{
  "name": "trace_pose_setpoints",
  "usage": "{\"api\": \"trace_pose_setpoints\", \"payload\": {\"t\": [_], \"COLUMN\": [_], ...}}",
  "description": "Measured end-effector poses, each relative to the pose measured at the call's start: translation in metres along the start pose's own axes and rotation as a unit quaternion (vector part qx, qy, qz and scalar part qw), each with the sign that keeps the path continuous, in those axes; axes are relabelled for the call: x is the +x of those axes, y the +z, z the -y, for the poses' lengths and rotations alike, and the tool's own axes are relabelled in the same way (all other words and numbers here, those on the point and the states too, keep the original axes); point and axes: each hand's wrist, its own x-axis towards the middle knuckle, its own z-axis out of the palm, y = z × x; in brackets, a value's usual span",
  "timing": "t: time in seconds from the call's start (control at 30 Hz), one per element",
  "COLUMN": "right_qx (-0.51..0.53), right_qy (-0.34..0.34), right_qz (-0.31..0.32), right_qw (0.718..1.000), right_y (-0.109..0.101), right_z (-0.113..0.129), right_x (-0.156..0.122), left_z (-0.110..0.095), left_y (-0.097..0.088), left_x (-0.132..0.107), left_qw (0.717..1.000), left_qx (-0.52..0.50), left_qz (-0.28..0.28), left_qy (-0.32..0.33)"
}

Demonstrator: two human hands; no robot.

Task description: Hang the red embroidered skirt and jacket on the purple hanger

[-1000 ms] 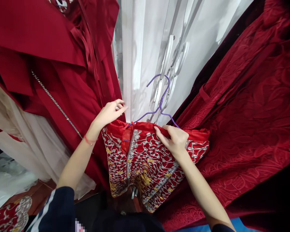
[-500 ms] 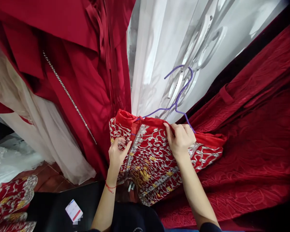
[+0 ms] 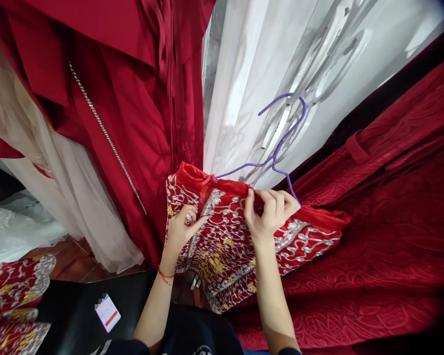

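Note:
In front of me an embroidered red skirt with silver and gold patterns hangs on a purple hanger. The hanger's hook points up, and its lower part goes behind the plain red waistband. My right hand pinches the waistband right of its middle, thumb on the near side and fingers curled over. Lower and to the left, my left hand has its fingers curled against the embroidered cloth, thumb stretched across it. A narrow red loop lies just above that hand. The cloth partly hides the left fingertips.
Plain red gowns hang at the left, beside pale sheer fabric. A white door-like panel with ornate handles stands behind the hanger. Patterned red fabric fills the right. A phone lies on a black surface, near more embroidered cloth.
My right hand has shifted slightly left along the waistband. My left thumb has moved away from the red loop, and the left fingers have curled in more. The view has shifted slightly.

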Motion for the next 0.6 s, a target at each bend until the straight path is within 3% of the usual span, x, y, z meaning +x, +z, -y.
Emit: {"api": "trace_pose_setpoints", "payload": {"t": [0.13, 0.23, 0.33, 0.4, 0.5, 0.6], "right_qx": [0.055, 0.124, 0.237, 0.276, 0.195, 0.102], "right_qy": [-0.026, -0.014, 0.046, 0.124, 0.239, 0.282], "right_qz": [-0.053, -0.025, 0.119, 0.271, 0.47, 0.546], "right_qw": [0.997, 0.992, 0.963, 0.914, 0.827, 0.782], "right_y": [-0.013, -0.02, -0.02, -0.018, -0.015, -0.012], "right_z": [0.026, 0.056, 0.083, 0.096, 0.109, 0.119], "right_x": [-0.017, -0.04, -0.066, -0.085, -0.115, -0.135], "left_z": [0.005, 0.006, 0.006, 0.007, 0.007, 0.005], "left_y": [0.009, 0.013, 0.012, 0.009, -0.003, -0.016], "left_x": [-0.004, -0.004, -0.003, -0.003, -0.001, 0.001], "left_qw": [0.999, 0.997, 0.993, 0.99, 0.991, 0.995], "left_qx": [-0.039, -0.067, -0.108, -0.131, -0.121, -0.075], "left_qz": [0.018, 0.028, 0.013, 0.017, 0.049, 0.062], "left_qy": [-0.014, -0.031, -0.044, -0.05, -0.035, -0.002]}}
